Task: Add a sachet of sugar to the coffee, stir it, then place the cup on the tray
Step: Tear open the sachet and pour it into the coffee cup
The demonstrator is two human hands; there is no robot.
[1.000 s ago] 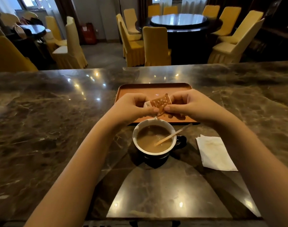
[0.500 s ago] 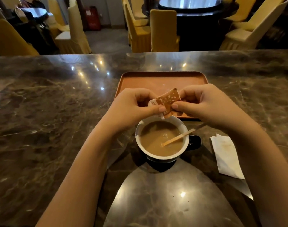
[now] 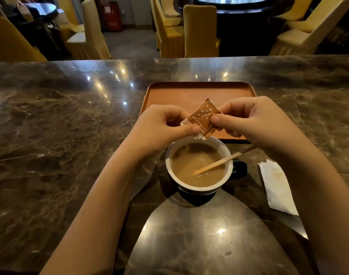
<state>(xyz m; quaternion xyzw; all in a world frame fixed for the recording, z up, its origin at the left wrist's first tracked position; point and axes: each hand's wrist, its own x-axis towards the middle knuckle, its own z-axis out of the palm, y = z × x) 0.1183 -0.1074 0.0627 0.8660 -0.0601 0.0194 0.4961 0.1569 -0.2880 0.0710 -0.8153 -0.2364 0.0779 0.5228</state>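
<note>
A brown sugar sachet [image 3: 203, 118] with white star prints is pinched between my left hand [image 3: 161, 126] and my right hand [image 3: 253, 118], tilted with its lower corner just above the far rim of the coffee cup [image 3: 199, 188]. The cup is dark outside, white inside and full of milky coffee. A wooden stir stick [image 3: 217, 163] leans in it toward the right, over the handle. Beyond the cup lies the orange-brown tray [image 3: 197, 94], with nothing on its visible part.
A white paper napkin [image 3: 276, 187] lies on the marble counter [image 3: 60, 135] right of the cup, partly under my right forearm. Past the counter's far edge stand yellow-covered chairs [image 3: 199, 30] and dark round tables.
The view has tilted down and closer. Both hands stay over the cup; the sachet has been turned more upright, with its top corner raised.
</note>
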